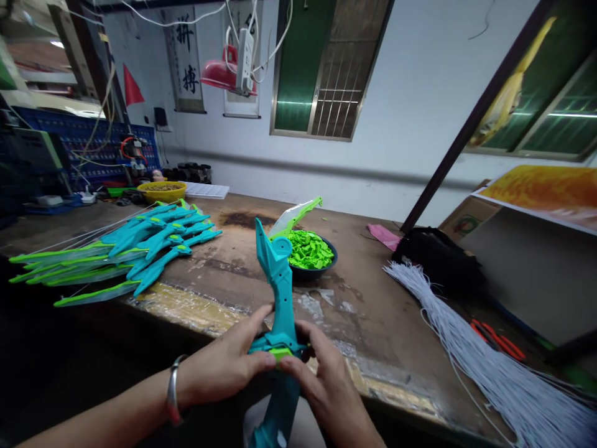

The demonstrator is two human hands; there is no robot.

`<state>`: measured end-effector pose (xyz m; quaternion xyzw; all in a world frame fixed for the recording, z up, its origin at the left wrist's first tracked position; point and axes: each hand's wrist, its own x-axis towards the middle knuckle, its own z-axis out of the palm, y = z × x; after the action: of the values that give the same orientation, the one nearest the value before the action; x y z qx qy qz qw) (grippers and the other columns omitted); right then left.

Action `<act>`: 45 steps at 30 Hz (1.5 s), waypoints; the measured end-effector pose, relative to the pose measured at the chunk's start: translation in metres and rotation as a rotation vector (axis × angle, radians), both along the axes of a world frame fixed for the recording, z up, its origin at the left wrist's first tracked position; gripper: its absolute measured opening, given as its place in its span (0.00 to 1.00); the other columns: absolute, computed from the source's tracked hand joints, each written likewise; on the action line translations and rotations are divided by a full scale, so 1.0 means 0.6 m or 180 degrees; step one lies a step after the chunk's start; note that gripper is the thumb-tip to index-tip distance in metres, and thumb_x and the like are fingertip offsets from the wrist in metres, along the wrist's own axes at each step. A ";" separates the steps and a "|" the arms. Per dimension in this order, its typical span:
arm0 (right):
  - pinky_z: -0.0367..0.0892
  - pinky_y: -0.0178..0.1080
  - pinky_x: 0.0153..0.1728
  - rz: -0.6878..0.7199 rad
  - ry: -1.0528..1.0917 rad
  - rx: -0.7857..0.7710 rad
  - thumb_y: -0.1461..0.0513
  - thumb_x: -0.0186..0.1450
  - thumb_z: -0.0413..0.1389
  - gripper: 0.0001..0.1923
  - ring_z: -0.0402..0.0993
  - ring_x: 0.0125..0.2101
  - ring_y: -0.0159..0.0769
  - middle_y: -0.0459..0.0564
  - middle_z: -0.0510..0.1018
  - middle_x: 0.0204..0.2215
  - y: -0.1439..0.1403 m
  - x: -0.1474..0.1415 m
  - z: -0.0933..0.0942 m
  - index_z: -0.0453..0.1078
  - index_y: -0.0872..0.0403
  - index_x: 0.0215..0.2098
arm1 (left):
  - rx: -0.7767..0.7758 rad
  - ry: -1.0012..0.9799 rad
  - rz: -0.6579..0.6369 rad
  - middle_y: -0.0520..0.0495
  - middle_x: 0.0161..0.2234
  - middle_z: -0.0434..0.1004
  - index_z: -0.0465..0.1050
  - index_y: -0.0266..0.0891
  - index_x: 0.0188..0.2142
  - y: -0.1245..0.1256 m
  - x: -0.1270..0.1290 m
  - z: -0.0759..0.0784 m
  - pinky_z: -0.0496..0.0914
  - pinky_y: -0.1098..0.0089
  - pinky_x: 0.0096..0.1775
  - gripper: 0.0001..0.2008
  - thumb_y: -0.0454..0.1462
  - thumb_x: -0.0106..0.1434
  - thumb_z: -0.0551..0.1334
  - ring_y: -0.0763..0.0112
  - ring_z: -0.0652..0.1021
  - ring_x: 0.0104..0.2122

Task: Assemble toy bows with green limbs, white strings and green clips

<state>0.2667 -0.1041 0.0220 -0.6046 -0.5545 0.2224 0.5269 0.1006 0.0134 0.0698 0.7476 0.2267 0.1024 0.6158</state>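
Toy bow (278,292) overhangs table edge (196,317).

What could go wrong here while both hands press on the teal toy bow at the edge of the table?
1. The left hand and right hand grip only the middle of the teal toy bow. Its upper tip points toward the bowl of green parts, so a tilt might knock the bowl.
2. The small green piece sits between the fingertips at the table edge. It may slip out and drop off the table.
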 end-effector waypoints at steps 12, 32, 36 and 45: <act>0.70 0.39 0.43 0.0540 0.0867 -0.0237 0.51 0.63 0.65 0.21 0.75 0.42 0.43 0.49 0.78 0.41 -0.006 -0.011 0.020 0.74 0.49 0.51 | 0.0653 0.0182 0.0079 0.48 0.64 0.70 0.67 0.48 0.64 -0.028 -0.025 0.003 0.63 0.61 0.61 0.28 0.43 0.65 0.60 0.48 0.67 0.62; 0.68 0.49 0.56 -0.0157 -0.2132 0.1751 0.61 0.75 0.53 0.08 0.65 0.56 0.47 0.59 0.70 0.48 -0.007 0.000 -0.009 0.69 0.57 0.48 | -0.0082 -0.0036 -0.0263 0.50 0.52 0.79 0.69 0.44 0.63 -0.009 -0.021 0.014 0.68 0.66 0.51 0.32 0.31 0.59 0.61 0.58 0.75 0.49; 0.70 0.48 0.54 -0.0118 -0.2229 0.1882 0.60 0.75 0.52 0.10 0.66 0.55 0.46 0.59 0.72 0.46 -0.002 0.004 -0.010 0.69 0.59 0.49 | -0.0015 -0.0048 -0.0183 0.51 0.47 0.81 0.70 0.44 0.63 -0.011 -0.024 0.012 0.68 0.68 0.48 0.32 0.29 0.58 0.59 0.60 0.76 0.47; 0.73 0.49 0.52 -0.0029 -0.2794 0.1978 0.68 0.72 0.55 0.09 0.67 0.54 0.50 0.62 0.73 0.44 -0.010 -0.002 0.001 0.70 0.65 0.49 | -0.0197 -0.0175 -0.0232 0.51 0.49 0.80 0.70 0.44 0.62 -0.014 -0.024 0.014 0.66 0.65 0.56 0.30 0.31 0.60 0.62 0.60 0.76 0.49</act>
<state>0.2654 -0.1101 0.0225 -0.4587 -0.7597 -0.2280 0.4006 0.0863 0.0050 0.0779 0.7330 0.1853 0.0933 0.6479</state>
